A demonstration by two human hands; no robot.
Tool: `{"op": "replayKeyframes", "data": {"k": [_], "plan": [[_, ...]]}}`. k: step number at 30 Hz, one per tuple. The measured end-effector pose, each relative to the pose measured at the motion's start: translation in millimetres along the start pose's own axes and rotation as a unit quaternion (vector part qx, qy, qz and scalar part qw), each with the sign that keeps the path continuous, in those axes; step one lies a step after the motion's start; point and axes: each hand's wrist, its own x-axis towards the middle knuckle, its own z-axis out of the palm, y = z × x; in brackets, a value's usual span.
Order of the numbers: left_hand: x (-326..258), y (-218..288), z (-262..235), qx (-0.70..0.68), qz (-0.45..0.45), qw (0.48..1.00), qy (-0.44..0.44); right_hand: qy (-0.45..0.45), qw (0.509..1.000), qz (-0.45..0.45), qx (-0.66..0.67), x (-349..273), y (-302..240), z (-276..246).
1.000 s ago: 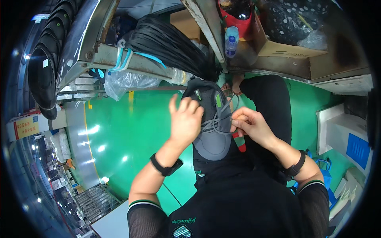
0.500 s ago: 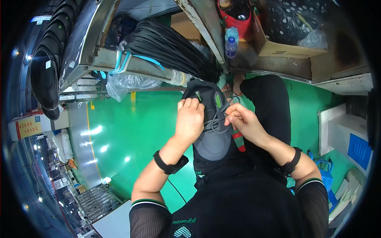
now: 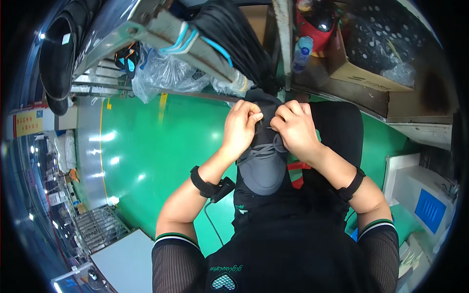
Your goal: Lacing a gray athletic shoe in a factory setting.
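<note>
A grey sneaker (image 3: 264, 177) lies toe toward me over my lap, its dark collar at the far end. Grey shoelace (image 3: 263, 151) criss-crosses its upper. My left hand (image 3: 240, 128) is closed in a pinch at the left side of the tongue, with a bit of lace at the fingertips. From the right, my right hand (image 3: 296, 131) curls over the upper eyelets, thumb and fingers pressed together on the lace. The right fingers partly hide the eyelets and tongue. A red piece (image 3: 297, 182) shows beside the shoe under my right wrist.
Ahead stands a worn metal frame (image 3: 195, 49) with black cords (image 3: 234, 39) and clear plastic bags (image 3: 166, 73). A bottle (image 3: 302, 54), a red container (image 3: 317, 36) and a cardboard box (image 3: 366, 75) sit far right. Black shoe-shaped pieces (image 3: 56, 63) hang at left.
My right hand has moved up and inward, from holding a lace out at the right side to the upper eyelets. My left hand has moved up toward the collar. The view has shifted slightly.
</note>
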Motion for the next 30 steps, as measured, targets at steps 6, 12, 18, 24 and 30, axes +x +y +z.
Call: {"op": "replayKeyframes", "data": {"k": [6,12,18,24,30], "plan": [[-7,-1,-4,-0.031,-0.015,0.999,0.009,-0.060,0.982,-0.138,-0.113,10,1,27],[-49,0,-42,0.223,0.160,0.961,-0.025,-0.138,0.990,-0.010,0.020,7,1,14],[-52,6,-34,0.320,0.170,0.932,0.004,-0.122,0.991,0.046,-0.017,5,-8,29],[-58,9,-33,0.317,0.152,0.936,0.021,-0.112,0.992,0.026,0.049,5,-17,10],[-55,7,-28,0.310,0.142,0.939,0.033,-0.077,0.996,0.023,0.029,3,-9,23]]}}
